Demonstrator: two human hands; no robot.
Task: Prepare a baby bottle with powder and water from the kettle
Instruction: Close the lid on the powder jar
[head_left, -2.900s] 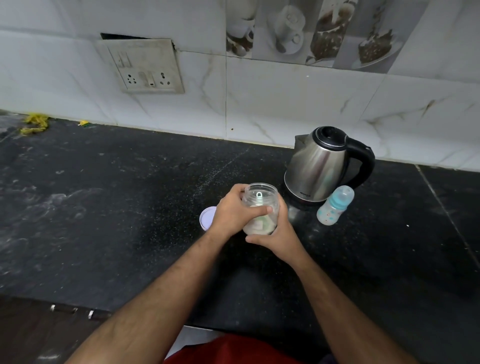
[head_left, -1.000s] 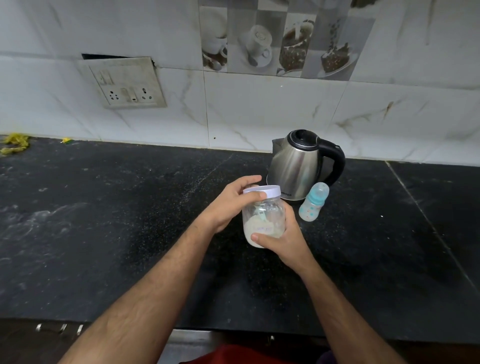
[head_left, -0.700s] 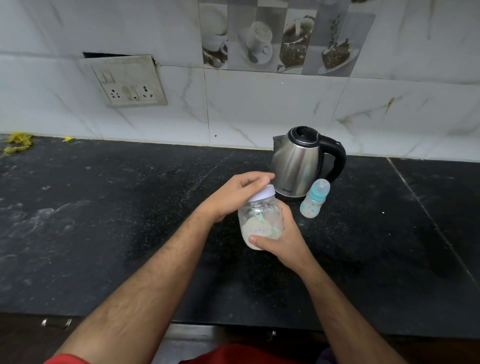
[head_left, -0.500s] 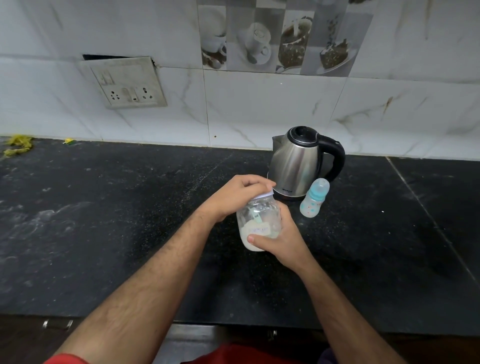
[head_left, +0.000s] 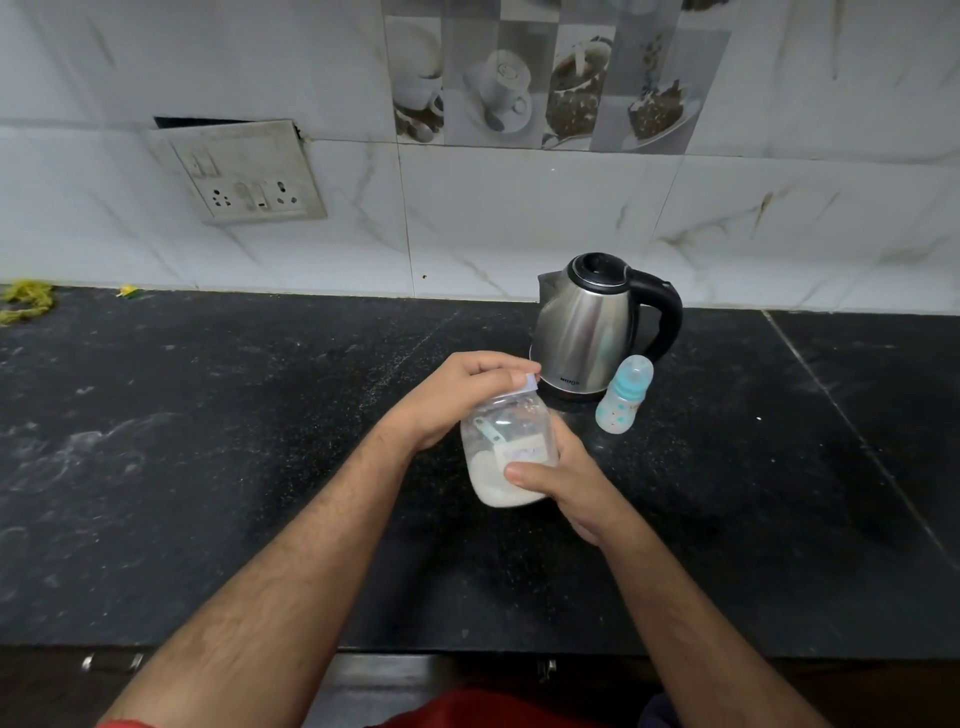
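Lid (head_left: 529, 383): now on jar (head_left: 506, 457) | left grip (head_left: 457, 395) clamps lid | right grip (head_left: 561, 483) still clamps jar

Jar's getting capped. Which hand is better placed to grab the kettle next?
Right, probably. The right hand holds the powder jar on the side nearer the kettle, whose handle points right. The left hand grips the jar lid and would have to cross over.

Black, white-speckled table (head_left: 260, 467); white, grey-veined wall tiles (head_left: 519, 223) with a coffee-cup print band (head_left: 545, 78); silver kettle (head_left: 584, 332) with black handle; clear jar (head_left: 511, 452) of white powder, white lid (head_left: 527, 383); pale baby bottle (head_left: 623, 397), turquoise cap.
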